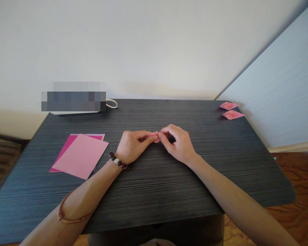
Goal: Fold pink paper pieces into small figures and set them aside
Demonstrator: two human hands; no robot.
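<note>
Both hands meet near the middle of the dark table (154, 184), pinching a small piece of folded pink paper (156, 136) between them. My left hand (133, 145) grips its left side with thumb and fingers, hiding much of it. On the other side, my right hand (178, 141) closes thumb and fingertips on the right end. The paper's full shape is covered by the fingers. A beaded bracelet (119, 162) circles the left wrist, and a brown band (74, 218) sits higher on that forearm.
Left of my hands lies a stack of square sheets, pale pink (83, 155) on top. Two folded pink paper pieces (233, 114) stand at the far right corner. A blurred-out object (74, 100) with a white cord loop (112, 103) is at the back left, by the wall.
</note>
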